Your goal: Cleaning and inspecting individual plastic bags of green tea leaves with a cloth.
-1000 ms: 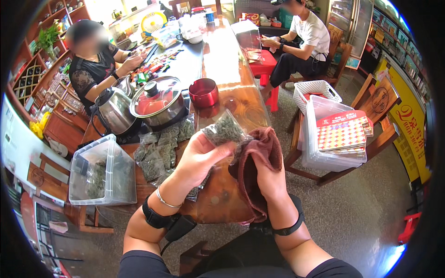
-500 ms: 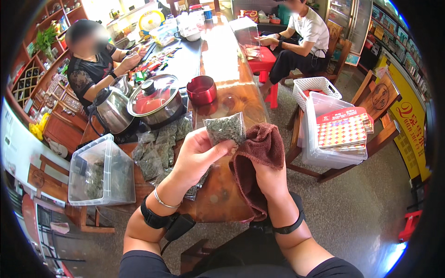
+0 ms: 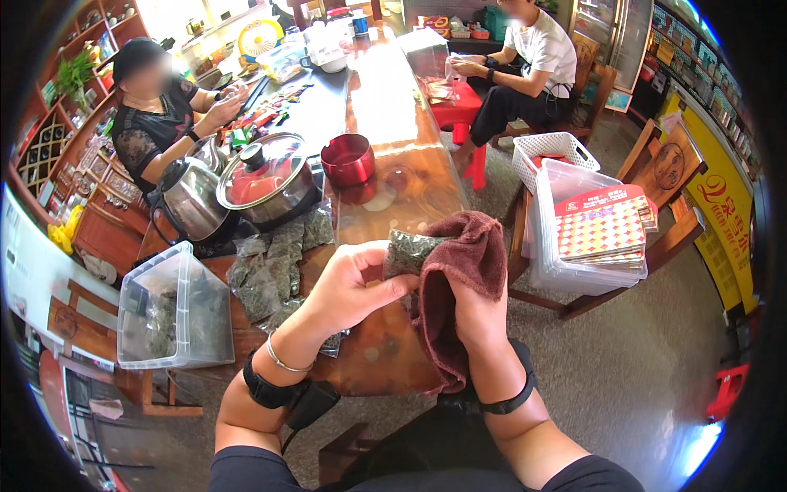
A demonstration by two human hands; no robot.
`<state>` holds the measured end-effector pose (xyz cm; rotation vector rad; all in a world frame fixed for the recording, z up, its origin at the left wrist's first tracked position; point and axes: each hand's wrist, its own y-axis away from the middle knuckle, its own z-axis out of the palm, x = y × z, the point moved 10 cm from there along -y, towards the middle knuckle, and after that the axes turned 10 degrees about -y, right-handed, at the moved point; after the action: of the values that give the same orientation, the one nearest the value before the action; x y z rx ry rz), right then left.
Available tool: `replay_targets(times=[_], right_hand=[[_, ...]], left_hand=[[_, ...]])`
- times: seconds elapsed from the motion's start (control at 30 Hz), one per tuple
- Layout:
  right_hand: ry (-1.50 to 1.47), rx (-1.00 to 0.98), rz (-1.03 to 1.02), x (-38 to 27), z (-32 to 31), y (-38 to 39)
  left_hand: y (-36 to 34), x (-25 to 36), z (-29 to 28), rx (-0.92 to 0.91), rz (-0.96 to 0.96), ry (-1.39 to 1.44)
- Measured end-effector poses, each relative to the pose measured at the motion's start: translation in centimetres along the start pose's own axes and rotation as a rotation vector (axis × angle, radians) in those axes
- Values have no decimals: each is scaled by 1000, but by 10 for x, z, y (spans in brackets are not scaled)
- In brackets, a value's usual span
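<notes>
Since half a second ago, the clear packet of dark dried leaves (image 3: 407, 250) has tipped over and its right end has gone behind the brown towel (image 3: 467, 250), where before its whole face showed. The left hand (image 3: 348, 283) has its thumb and fingers parted around the packet's left and lower edges; whether it pinches the packet, I cannot tell. The right hand (image 3: 482, 320) holds the towel, which drapes over its fingertips and hides them. Both hands are above the near end of a glossy wooden table (image 3: 385, 361). Left of them lies a heap of similar packets (image 3: 266, 275), beside a clear plastic bin (image 3: 209, 316) with more inside. Beyond the heap stand a steel kettle (image 3: 195, 205), a glass-lidded steel pot (image 3: 287, 197) and a shiny red bowl (image 3: 348, 161). A co-worker in black (image 3: 156, 123) sits at the table's far left; another in white (image 3: 541, 57) sits far right, near a red stool (image 3: 466, 111).
</notes>
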<state>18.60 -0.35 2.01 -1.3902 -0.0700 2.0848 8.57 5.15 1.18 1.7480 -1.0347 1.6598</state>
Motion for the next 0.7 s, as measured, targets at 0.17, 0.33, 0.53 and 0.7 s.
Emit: replay_targets(times=[0.17, 0.33, 0.53, 0.7], right_hand=[[-137, 80, 48, 8, -8, 2], [-53, 136, 47, 8, -14, 6], [-56, 273, 151, 25, -34, 12], [-81, 161, 106, 18, -17, 8]], left_hand=[[0, 4, -12, 84, 13, 75], [1, 7, -28, 261, 31, 345], [-1, 10, -31, 219, 88, 459], [0, 8, -23, 167, 58, 388]])
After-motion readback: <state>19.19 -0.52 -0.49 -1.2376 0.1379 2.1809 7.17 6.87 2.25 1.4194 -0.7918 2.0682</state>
